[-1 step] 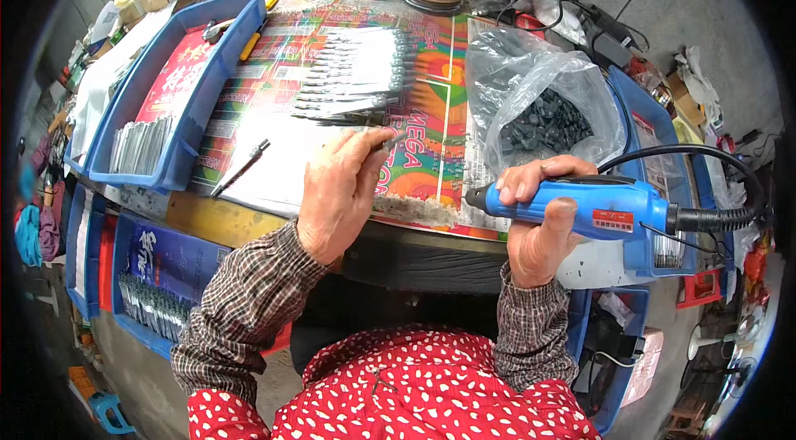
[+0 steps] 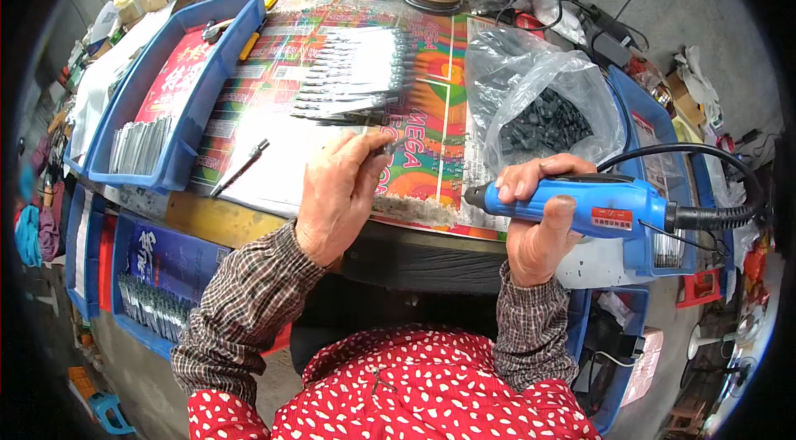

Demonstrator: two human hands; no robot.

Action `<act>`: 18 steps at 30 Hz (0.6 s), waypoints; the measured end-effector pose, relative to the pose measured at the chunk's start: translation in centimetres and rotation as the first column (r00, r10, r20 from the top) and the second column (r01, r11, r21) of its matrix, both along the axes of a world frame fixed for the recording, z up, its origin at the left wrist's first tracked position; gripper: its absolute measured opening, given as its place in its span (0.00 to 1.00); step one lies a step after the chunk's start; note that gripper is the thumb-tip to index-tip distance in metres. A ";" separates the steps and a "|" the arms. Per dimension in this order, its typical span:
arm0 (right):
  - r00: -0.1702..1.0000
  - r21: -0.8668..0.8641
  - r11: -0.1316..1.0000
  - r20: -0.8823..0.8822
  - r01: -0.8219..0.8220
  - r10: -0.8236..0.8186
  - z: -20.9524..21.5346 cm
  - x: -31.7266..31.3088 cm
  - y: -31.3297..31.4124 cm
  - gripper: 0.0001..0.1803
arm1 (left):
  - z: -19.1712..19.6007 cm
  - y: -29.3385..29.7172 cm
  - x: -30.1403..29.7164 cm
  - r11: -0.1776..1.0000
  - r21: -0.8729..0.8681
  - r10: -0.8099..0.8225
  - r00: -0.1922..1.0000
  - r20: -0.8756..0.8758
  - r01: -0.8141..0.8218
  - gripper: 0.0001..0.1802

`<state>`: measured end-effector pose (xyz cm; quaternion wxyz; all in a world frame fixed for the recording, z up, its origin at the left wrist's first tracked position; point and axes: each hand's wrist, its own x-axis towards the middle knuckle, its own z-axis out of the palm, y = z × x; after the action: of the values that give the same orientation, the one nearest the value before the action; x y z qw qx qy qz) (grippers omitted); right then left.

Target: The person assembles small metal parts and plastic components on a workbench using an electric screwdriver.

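Tool [image 2: 597, 201], blue, corded, is resting in R hand [image 2: 535, 253] by near edge of table [image 2: 211, 218], fingers wrapping barrel; prob. feeling heavyish & rigid, mid-body being best grip. L hand [image 2: 336, 191] is pinching small dark bit [image 2: 384, 150], can't tell what, nr pen-like rods [image 2: 356, 67].

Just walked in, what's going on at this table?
Someone's right hand grips a blue corded tool, its tip pointing left. The left hand seems to pinch a small dark piece, clear of that tip; details are hard to make out. Beyond the left hand lies a row of rods; beyond the right, an open bag of dark bits.
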<state>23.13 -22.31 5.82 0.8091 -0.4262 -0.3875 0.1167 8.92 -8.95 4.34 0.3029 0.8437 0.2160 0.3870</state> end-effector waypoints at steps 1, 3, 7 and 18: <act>1.000 0.010 1.000 -0.004 0.003 -0.003 -0.1 0.1 0.1 0.28 | 0.0 -0.1 -0.2 0.996 -0.084 -0.035 0.999 -0.018 0.033 0.10; 1.000 0.006 1.000 -0.010 -0.002 0.002 -0.3 0.2 0.2 0.28 | -0.3 -0.2 -0.3 0.998 -0.067 -0.009 0.998 -0.054 0.005 0.11; 0.999 0.070 0.997 -0.035 -0.040 0.042 -0.6 0.5 0.3 0.26 | -0.7 -0.6 -0.5 0.979 -0.202 -0.041 0.999 -0.006 0.039 0.12; 0.990 0.100 0.991 -0.097 -0.088 0.098 -0.5 0.6 0.3 0.26 | -1.3 -1.9 -0.1 0.977 -0.127 -0.175 0.984 -0.008 0.173 0.11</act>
<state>23.71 -22.02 5.32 0.8409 -0.3621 -0.3703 0.1572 8.85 -10.88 3.07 0.3860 0.8424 0.1679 0.3365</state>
